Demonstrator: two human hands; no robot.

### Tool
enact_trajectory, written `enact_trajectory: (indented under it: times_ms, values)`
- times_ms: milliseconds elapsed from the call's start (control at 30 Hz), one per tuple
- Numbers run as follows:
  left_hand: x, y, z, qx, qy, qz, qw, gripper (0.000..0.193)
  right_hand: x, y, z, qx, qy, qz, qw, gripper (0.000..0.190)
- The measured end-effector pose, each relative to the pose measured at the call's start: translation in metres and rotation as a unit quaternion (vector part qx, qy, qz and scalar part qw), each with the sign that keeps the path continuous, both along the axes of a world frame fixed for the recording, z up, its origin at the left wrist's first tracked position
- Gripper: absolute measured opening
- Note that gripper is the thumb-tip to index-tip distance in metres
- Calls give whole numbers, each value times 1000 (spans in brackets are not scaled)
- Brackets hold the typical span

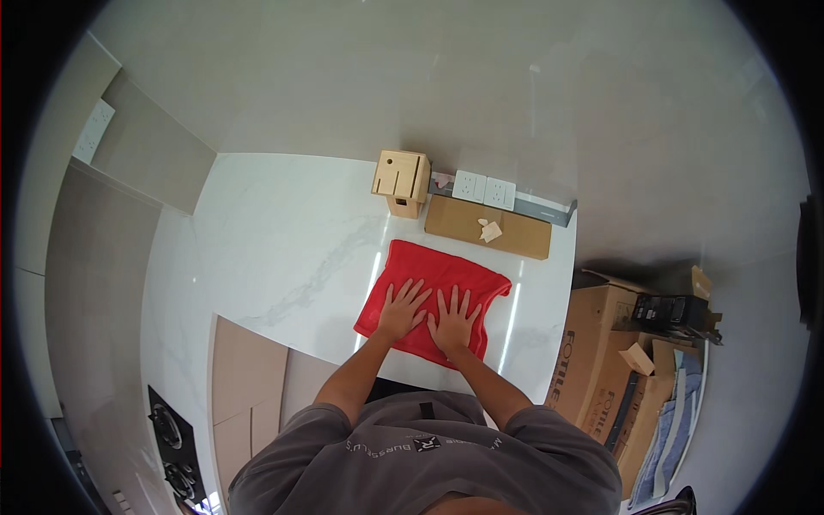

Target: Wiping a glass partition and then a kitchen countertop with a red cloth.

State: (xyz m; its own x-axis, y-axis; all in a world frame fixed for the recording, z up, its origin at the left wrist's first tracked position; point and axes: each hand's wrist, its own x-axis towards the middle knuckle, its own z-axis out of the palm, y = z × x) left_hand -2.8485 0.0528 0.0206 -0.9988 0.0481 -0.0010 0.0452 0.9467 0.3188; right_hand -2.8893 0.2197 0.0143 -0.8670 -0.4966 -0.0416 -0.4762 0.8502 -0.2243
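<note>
A red cloth point(438, 264) lies spread on the white marble-patterned countertop point(290, 257), its right edge wavy and slightly folded at the upper right corner. My left hand point(400, 310) rests palm down on the cloth's left half, fingers apart. On its right half, my right hand point(454, 322) lies flat too, with the fingers spread. The thumbs are close to each other near the middle. Neither hand grips anything. Both palms are hidden from view.
Behind the cloth stand a wooden knife block point(402, 177) and a long cardboard box point(457, 225) with a torn scrap on it. White wall sockets point(484, 188) are behind. Large cardboard boxes point(586, 341) stand right of the counter; a gas hob point(174, 444) is at lower left.
</note>
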Motion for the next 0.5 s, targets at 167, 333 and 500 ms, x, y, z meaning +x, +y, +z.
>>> enact_trajectory:
  times_ms: [167, 333, 500]
  values:
    - [6, 9, -3, -20, 5, 29, 999, 57, 3, 1, -4, -8, -2, 4, 1000, 68]
    - [15, 6, -6, 9, 24, 38, 999, 54, 10, -6, -3, -3, 5, 1, 1000, 69]
    - [28, -17, -3, 35, 38, 24, 998, 52, 30, -34, -8, 20, 13, -19, 1000, 70]
